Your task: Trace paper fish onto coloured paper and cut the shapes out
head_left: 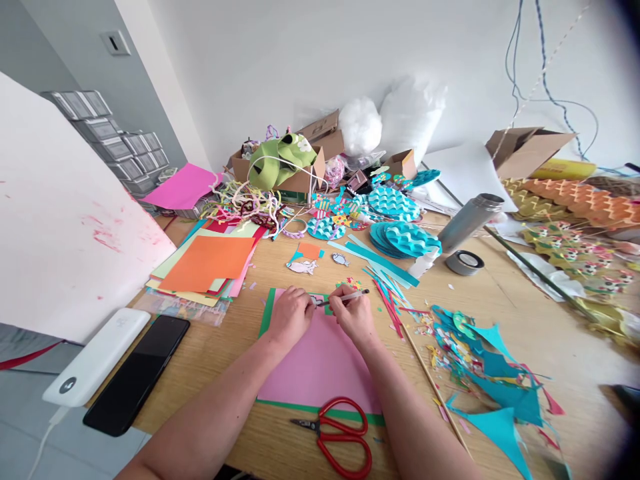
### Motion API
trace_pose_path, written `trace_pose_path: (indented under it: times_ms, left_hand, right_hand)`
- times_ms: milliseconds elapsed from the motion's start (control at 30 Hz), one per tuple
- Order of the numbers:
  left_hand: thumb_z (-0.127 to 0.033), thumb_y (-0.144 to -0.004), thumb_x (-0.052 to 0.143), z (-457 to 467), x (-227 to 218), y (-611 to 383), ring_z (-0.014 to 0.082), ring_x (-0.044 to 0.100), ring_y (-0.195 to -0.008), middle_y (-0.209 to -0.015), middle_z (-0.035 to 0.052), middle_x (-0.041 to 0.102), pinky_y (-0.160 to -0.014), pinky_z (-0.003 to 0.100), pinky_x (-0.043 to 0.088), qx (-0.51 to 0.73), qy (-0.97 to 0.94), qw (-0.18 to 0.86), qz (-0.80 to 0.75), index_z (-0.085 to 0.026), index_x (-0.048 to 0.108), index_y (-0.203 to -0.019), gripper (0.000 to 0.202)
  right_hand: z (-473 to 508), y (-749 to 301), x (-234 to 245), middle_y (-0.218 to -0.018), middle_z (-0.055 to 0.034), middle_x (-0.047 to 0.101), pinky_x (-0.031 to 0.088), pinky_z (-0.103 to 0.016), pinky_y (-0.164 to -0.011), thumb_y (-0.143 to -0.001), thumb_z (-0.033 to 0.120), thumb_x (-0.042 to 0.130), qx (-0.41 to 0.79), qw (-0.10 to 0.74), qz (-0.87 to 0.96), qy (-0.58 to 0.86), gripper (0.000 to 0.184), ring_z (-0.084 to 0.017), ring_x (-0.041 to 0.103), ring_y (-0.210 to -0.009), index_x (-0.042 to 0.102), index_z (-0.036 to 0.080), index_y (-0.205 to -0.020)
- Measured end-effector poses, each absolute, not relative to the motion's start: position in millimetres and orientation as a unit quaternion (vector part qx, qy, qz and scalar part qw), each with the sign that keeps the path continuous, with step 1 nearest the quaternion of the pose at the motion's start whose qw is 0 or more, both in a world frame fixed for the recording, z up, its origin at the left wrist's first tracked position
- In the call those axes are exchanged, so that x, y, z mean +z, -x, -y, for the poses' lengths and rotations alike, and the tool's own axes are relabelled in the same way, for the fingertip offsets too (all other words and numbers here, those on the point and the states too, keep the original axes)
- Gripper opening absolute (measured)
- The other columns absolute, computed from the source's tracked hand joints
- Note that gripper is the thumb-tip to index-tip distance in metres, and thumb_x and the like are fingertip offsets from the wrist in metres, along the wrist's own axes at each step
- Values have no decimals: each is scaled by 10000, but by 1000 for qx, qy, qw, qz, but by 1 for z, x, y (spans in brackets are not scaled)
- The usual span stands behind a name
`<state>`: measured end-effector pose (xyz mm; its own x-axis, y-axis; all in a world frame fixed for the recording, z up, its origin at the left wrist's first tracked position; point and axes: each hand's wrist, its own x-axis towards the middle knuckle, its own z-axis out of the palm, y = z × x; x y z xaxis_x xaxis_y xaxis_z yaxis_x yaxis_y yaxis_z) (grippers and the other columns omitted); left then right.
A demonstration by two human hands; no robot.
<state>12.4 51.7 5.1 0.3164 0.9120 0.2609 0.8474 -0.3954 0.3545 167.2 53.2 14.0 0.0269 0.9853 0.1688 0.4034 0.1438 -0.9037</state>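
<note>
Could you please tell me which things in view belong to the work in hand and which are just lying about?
Seemingly in the work:
Pen, held in the right hand
Pink paper, below the left hand
Green paper, beneath the pink
Red scissors, perhaps

Seemingly just lying about:
Black phone
White power bank
Metal bottle

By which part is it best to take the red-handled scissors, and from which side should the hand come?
I would take the scissors by their wide red loops, coming from the right. They lie flat, loops toward the right forearm, the dark pointed blades toward the left, so this approach should avoid them. The right hand would first need to put down its pen.
</note>
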Motion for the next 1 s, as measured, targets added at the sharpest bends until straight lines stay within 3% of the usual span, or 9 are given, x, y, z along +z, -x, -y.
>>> trace_pose_path:
  times_ms: [200,333,533,800,1000]
  left_hand:
    - [-160,-867,506,-34,11,-18,209,573,-858,-843,65,641,-786,332,458,183,-826,27,-532,-149,616,-845,114]
    - [-198,-878,492,-22,14,-25,240,581,-946,-952,117,649,-880,379,451,136,-836,-21,-531,-111,640,-932,180]
    - [-229,-885,475,-15,15,-34,276,577,-997,-1012,168,630,-942,422,425,74,-829,-41,-552,-43,634,-1043,291]
    - [-331,-911,446,-10,6,-41,336,545,-1128,-1162,269,595,-961,446,406,63,-820,-67,-565,46,586,-1144,465]
    - [-213,-884,442,-10,3,-40,324,551,-1132,-1207,257,580,-951,423,412,79,-819,-56,-566,16,574,-1192,405]
  right_hand:
    - [-57,-167,17,-527,26,550,380,-227,-402,-695,287,581,426,553,470,540,121,-115,487,-421,552,187,-633]
    - [-58,-164,17,-557,26,569,410,-222,-421,-655,320,681,497,579,420,492,178,-108,500,-454,578,176,-678]
    - [-70,-151,30,-507,43,545,396,-208,-423,-652,295,687,530,502,476,491,171,-98,496,-434,578,169,-691]
    - [-108,-119,30,-536,23,583,385,-211,-392,-720,294,534,505,388,579,509,107,-112,500,-427,515,192,-701]
    - [-107,-110,7,-483,32,507,357,-221,-438,-772,310,458,430,397,608,536,206,-109,455,-429,453,205,-596]
